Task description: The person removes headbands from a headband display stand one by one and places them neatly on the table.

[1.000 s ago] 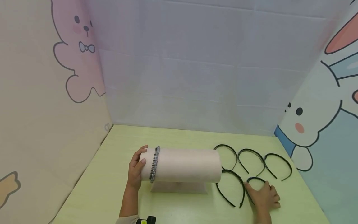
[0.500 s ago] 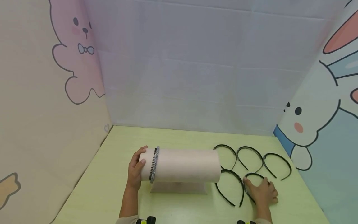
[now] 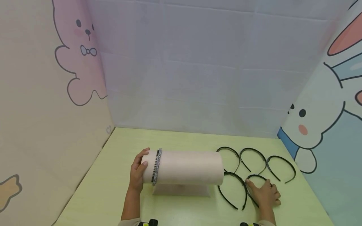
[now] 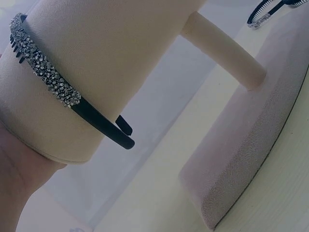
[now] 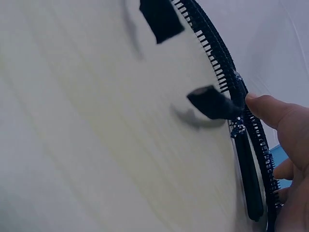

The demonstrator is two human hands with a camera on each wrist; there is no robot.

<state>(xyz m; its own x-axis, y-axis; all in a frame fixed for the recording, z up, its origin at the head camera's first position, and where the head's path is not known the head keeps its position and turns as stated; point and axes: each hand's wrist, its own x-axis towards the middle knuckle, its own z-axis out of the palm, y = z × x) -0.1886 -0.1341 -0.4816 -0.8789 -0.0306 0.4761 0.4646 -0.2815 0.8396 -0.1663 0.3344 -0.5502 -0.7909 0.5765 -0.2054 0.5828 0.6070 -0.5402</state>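
A pale padded cylinder on a base, a headband stand (image 3: 189,166), lies sideways on the table. My left hand (image 3: 138,172) grips its left end, thumb in front and fingers over the far side. Close to that hand, a toothed black headband with silver sparkling stones (image 3: 156,166) sits around the cylinder; its tips hang below in the left wrist view. At the lower right, my right hand (image 3: 266,194) holds a black toothed headband (image 5: 212,48) flat on the table, thumb on its left side and fingers on its right. The palm hides part of this headband.
Left of my right hand lies another black headband (image 3: 244,185). Behind are three more: one near the stand's right end (image 3: 229,148), a middle one (image 3: 254,150) and a right one (image 3: 291,164). The stand's base (image 3: 181,190) rests on the light table (image 3: 99,191). Printed cloth walls (image 3: 181,78) enclose it.
My right hand has pushed its headband slightly away from me and to the left, beside the neighbouring one. The left hand stays on the stand.
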